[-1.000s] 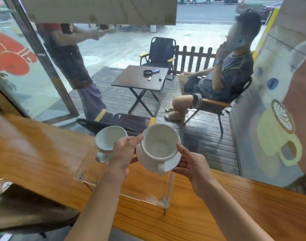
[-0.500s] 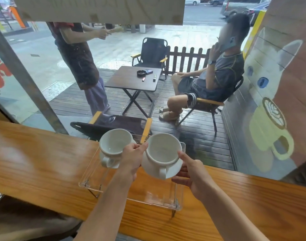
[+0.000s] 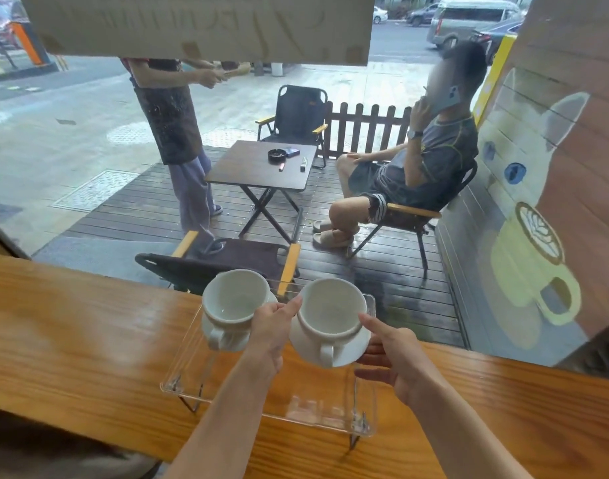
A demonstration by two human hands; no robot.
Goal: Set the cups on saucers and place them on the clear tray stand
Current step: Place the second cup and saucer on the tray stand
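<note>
Lowered onto the clear tray stand (image 3: 189,344), both cups are resting while right hand (image 3: 393,354) and left hand (image 3: 272,326) are gripping the second saucer (image 3: 348,350).

Wooden counter (image 3: 89,340) runs along a big window (image 3: 89,133). Outside in daylight: dark plank deck (image 3: 382,281), folding table (image 3: 261,165), black camp chairs (image 3: 298,112), picket fence (image 3: 365,127), street with parked van (image 3: 475,20). Cat-and-mug mural (image 3: 538,219) on right wall.
</note>
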